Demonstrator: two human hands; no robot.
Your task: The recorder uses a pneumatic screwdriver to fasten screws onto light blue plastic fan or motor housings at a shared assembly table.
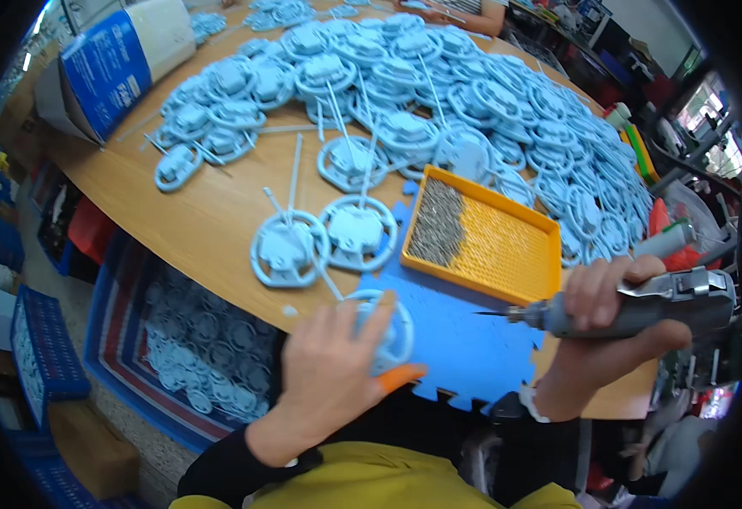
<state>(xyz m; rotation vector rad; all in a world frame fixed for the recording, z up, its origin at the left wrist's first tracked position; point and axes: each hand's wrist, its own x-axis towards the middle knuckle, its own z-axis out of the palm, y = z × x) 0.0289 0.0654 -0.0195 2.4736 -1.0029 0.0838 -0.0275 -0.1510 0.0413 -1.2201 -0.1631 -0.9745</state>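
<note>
My left hand (328, 369), with an orange cover on its thumb, grips a round light blue plastic part (400, 333) at the near edge of the blue foam mat (464, 348). The hand hides much of that part. In my right hand (596, 327) lies a grey power screwdriver (672, 304), held sideways with its thin bit pointing left over the mat. A yellow tray (481, 288) stands just beyond the bit, with many small metal screws (437, 225) heaped at its left end. Two similar blue parts with thin stems, a left one (288, 251) and a right one (358, 231), lie beyond my left hand.
A large pile of light blue parts (405, 76) covers the far side of the wooden table (210, 225). At the far left a blue and white carton (116, 68) lies tipped over. Below the table's left edge, a blue crate (125, 339) holds more parts. Another person's arm (473, 19) shows across the table.
</note>
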